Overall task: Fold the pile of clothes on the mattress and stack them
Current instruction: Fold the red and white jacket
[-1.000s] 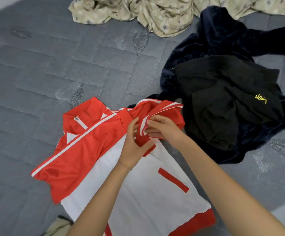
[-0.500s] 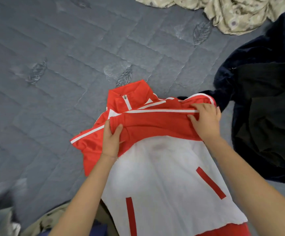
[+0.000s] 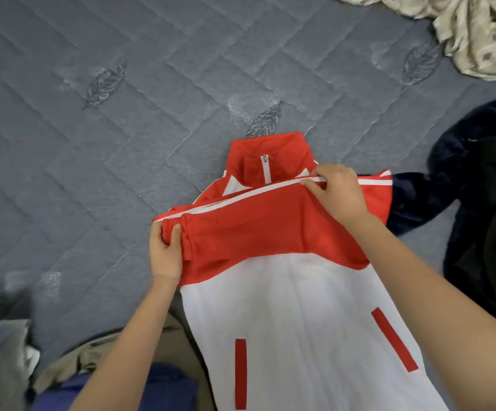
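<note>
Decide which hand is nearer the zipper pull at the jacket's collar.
Right. The right hand holds the folded sleeve of the jacket just below and right of the zipper pull; the left hand grips the cuff farther away, low to its left.

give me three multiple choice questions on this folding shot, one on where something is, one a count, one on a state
1. Where does the dark navy garment lie relative to the red and white jacket?
A) to its left
B) to its right
C) on top of it

2. How many red pocket strips show on the jacket's white front?
A) two
B) one
C) four

3. What is the left hand doing?
A) lying open and flat
B) curled, holding nothing
C) gripping the end of the folded red sleeve

Answers:
1 B, the dark cloth sits at the right edge, past the jacket's shoulder.
2 A, one strip shows on each side of the white front.
3 C, its thumb and fingers curl round the cuff end.
</note>
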`<state>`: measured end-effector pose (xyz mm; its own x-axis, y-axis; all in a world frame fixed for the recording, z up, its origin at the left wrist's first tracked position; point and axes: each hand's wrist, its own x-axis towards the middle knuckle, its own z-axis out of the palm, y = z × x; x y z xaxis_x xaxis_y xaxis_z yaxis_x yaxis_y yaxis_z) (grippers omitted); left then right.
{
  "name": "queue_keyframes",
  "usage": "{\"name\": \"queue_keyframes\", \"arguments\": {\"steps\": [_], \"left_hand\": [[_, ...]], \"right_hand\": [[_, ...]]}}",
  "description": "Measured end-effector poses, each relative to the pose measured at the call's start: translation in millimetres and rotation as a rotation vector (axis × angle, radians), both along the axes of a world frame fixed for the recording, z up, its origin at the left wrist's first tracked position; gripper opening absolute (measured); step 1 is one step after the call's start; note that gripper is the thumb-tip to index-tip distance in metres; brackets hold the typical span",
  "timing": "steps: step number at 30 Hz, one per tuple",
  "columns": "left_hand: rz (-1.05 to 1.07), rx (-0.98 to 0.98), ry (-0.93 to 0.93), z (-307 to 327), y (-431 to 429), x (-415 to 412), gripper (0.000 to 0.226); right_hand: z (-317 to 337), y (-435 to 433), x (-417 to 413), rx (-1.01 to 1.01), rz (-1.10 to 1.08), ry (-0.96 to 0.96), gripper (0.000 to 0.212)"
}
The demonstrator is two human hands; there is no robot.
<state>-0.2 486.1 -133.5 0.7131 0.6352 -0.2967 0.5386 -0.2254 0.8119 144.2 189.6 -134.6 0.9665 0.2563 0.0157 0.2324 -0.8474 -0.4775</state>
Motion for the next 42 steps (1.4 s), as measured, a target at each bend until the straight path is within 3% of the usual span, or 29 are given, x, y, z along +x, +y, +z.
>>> {"name": "queue_keyframes", "arguments": {"steps": [3, 5, 7, 9, 12, 15, 17, 25, 29, 36, 42], "left_hand": [[-0.045, 0.120, 0.103, -3, 0, -10, 0.028], [-0.154, 0.405, 0.148, -8, 3, -18, 0.037], [-0.330, 0.711, 0.114, -15, 4, -24, 0.045], [-0.557, 0.820, 0.077, -23, -4, -26, 0.044], [-0.868, 0.841, 0.172, -41, -25, -30, 0.049], [-0.955, 0.866, 0.365, -62, -29, -34, 0.058], [-0.934, 0.884, 0.396, -68, -29, -35, 0.058], [-0.851, 0.805, 0.179, -42, -96, -115, 0.055], [-0.762, 0.758, 0.269, -43, -128, -190, 0.056], [-0.789, 0.638, 0.542, -48, -156, -295, 0.057], [-0.755, 0.623, 0.524, -48, -170, -314, 0.054]], "right_hand": [[-14, 13, -3, -0.173, 0.004, -0.018, 0.023], [-18, 15, -9, -0.266, -0.044, -0.038, 0.027], [-17, 16, -18, -0.241, -0.047, -0.160, 0.033], [-16, 16, -34, -0.192, 0.025, -0.239, 0.031], [-28, 14, -63, -0.269, 0.131, -0.091, 0.041], [-46, 3, -76, -0.426, 0.190, 0.097, 0.060], [-46, 2, -75, -0.449, 0.196, 0.125, 0.063], [-31, -11, -166, -0.303, 0.255, 0.114, 0.062], [-29, -50, -231, -0.339, 0.240, 0.239, 0.063], [-32, -125, -317, -0.538, 0.193, 0.515, 0.063], [-33, -140, -368, -0.504, 0.172, 0.517, 0.062]]}}
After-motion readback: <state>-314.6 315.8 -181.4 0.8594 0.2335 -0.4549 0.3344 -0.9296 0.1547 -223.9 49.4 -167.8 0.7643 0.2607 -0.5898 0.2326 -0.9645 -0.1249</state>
